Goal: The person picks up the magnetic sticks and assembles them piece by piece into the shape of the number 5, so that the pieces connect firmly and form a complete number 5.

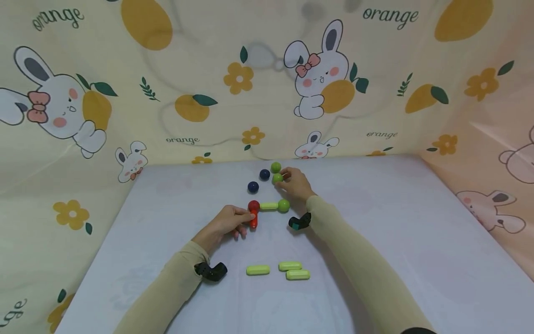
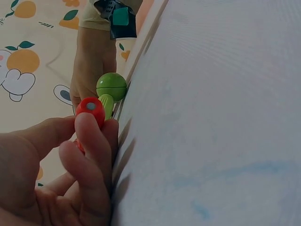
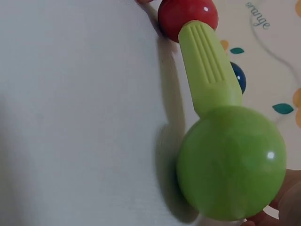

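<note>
In the head view my left hand (image 1: 228,220) pinches a red rod (image 1: 253,220) between thumb and fingers. The rod joins a red ball (image 1: 253,206). From that ball a light green rod (image 1: 269,206) runs right to a green ball (image 1: 283,205), forming an L shape on the table. My right hand (image 1: 295,183) is behind this piece, thumb and fingers around a loose green ball (image 1: 277,178). In the right wrist view the joined green ball (image 3: 231,162) hides most of that hand. The left wrist view shows the red rod's end (image 2: 90,107) between my fingertips.
Another green ball (image 1: 276,167) and two dark blue balls, one farther back (image 1: 264,174) and one nearer (image 1: 253,187), lie by my right hand. Three light green rods, including a left one (image 1: 257,270), lie toward the front of the white table (image 1: 175,297). A printed cloth (image 1: 187,69) hangs behind.
</note>
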`<action>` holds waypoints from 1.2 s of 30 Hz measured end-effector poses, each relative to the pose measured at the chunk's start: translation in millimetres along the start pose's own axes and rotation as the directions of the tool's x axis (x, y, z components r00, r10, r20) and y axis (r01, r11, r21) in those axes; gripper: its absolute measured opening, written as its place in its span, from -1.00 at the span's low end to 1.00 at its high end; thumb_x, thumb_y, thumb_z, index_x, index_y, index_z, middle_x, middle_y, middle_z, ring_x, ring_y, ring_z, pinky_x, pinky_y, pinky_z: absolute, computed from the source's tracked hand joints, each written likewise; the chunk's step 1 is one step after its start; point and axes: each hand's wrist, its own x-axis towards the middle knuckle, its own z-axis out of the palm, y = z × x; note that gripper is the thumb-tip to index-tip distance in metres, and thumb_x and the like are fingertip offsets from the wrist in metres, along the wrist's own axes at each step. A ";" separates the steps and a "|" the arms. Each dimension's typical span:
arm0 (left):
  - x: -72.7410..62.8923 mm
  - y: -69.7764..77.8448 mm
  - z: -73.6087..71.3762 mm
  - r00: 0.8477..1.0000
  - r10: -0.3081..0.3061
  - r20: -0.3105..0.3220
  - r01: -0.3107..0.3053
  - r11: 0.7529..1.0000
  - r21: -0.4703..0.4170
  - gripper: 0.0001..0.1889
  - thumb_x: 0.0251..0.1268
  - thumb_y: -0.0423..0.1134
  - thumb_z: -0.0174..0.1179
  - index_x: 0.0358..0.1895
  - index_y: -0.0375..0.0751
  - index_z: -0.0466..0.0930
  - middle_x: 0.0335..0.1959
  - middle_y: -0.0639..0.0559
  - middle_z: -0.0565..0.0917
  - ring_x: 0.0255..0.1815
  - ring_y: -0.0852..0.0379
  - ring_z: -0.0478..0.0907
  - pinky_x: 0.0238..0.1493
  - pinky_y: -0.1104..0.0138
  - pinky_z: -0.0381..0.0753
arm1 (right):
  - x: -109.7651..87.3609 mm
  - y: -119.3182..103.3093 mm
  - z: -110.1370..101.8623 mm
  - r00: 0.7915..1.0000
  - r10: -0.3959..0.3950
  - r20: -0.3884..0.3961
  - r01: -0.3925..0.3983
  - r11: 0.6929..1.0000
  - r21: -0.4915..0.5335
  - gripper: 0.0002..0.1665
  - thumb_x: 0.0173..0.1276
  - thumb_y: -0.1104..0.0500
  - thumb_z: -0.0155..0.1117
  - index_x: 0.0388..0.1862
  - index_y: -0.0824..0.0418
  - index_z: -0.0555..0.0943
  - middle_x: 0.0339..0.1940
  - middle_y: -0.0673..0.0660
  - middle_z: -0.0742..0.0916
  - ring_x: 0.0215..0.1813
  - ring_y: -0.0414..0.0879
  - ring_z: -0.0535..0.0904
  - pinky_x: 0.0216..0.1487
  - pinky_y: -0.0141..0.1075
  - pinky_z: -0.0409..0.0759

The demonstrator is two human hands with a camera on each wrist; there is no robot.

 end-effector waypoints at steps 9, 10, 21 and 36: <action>-0.9 1.5 -0.4 1.000 0.006 0.012 -0.006 1.000 -0.013 -0.64 0.42 -0.17 0.26 0.13 -0.34 0.66 -0.40 0.02 0.70 -0.68 0.27 0.54 -0.63 0.50 0.47 | -5.0 -2.2 -0.3 0.997 -0.076 -0.013 0.076 0.997 0.034 -0.47 0.40 0.08 0.36 0.28 0.20 0.50 0.22 0.22 0.66 0.19 0.16 0.58 0.27 -0.02 0.55; -1.1 1.8 -0.4 1.000 0.007 0.012 -0.007 1.000 -0.014 -0.64 0.42 -0.17 0.26 0.13 -0.34 0.66 -0.39 0.02 0.70 -0.68 0.27 0.54 -0.63 0.50 0.47 | -6.6 -3.1 -0.8 0.996 -0.088 -0.018 0.089 0.995 0.037 -0.47 0.40 0.08 0.36 0.28 0.21 0.50 0.21 0.22 0.66 0.18 0.16 0.59 0.26 -0.02 0.56; -3.8 2.3 -1.3 1.000 0.008 0.023 -0.007 1.000 -0.024 -0.64 0.43 -0.18 0.25 0.13 -0.36 0.65 -0.42 0.03 0.70 -0.68 0.27 0.54 -0.63 0.51 0.46 | -30.0 -11.3 -2.7 0.990 -0.141 -0.024 0.143 0.988 0.054 -0.51 0.39 0.09 0.38 0.24 0.21 0.54 0.20 0.22 0.67 0.06 0.11 0.59 0.12 -0.09 0.58; -3.1 2.6 -0.3 1.000 0.005 0.007 -0.005 1.000 -0.006 -0.64 0.43 -0.16 0.25 0.13 -0.34 0.65 -0.36 0.00 0.71 -0.67 0.26 0.54 -0.62 0.50 0.46 | -58.2 -12.9 0.0 0.969 -0.246 -0.014 0.247 0.969 0.025 -0.55 0.38 0.08 0.39 0.18 0.20 0.59 0.14 0.19 0.72 -0.05 0.03 0.59 0.04 -0.19 0.57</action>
